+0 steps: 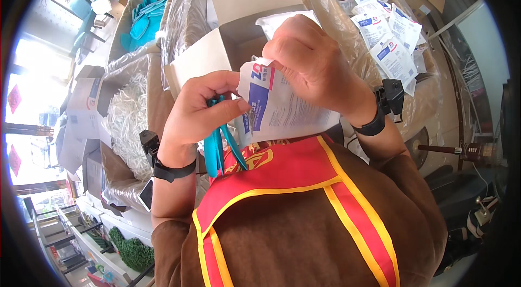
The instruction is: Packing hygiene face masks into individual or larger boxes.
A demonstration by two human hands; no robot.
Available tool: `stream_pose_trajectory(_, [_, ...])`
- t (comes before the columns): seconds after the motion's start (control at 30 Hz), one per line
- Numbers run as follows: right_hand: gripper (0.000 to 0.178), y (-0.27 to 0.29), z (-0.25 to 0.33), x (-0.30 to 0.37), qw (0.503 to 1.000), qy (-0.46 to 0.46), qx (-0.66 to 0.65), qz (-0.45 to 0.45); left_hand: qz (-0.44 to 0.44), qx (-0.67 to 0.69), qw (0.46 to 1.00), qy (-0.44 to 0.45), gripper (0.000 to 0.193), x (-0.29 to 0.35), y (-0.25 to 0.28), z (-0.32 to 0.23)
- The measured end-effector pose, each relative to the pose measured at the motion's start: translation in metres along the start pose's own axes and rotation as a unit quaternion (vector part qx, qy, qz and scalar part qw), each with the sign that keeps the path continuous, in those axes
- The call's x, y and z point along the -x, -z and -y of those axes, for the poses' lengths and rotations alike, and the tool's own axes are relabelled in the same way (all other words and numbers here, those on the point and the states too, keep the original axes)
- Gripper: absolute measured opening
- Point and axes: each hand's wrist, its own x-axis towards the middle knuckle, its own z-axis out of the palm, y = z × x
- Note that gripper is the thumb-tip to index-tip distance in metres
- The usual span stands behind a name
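In front of my chest I hold a white paper-like packet [306, 110] with blue and red print. My right hand [312, 62] is closed on its top edge, fingers pinched at the corner. My left hand [203, 108] grips the packet's left side, the thumb pressed on its front. From the same hand hang several flat, curved teal pieces [214, 151], tucked between the fingers; their kind is unclear. Whether the packet's top is torn or sealed is hidden by my right fingers.
An open cardboard box [239, 34] stands ahead, a white packet at its mouth. At the right, a plastic-lined box [434, 105] holds several printed packets [393, 51]. At the left are boxes of teal pieces [144, 21] and tangled white cords [129, 124].
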Motion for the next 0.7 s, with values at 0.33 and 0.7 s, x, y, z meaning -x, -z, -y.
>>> stream_pose_trajectory(0.33, [0.014,-0.009,0.02,-0.007,0.998,0.044,0.004,0.035,-0.126,-0.214,0.96,-0.128,0.026,-0.009,-0.023,0.013])
stream_pose_trajectory(0.7, [0.008,0.032,-0.019,0.029,0.975,-0.186,-0.121,-0.004,-0.332,0.022,0.938,-0.095,0.012,0.018,0.032,0.02])
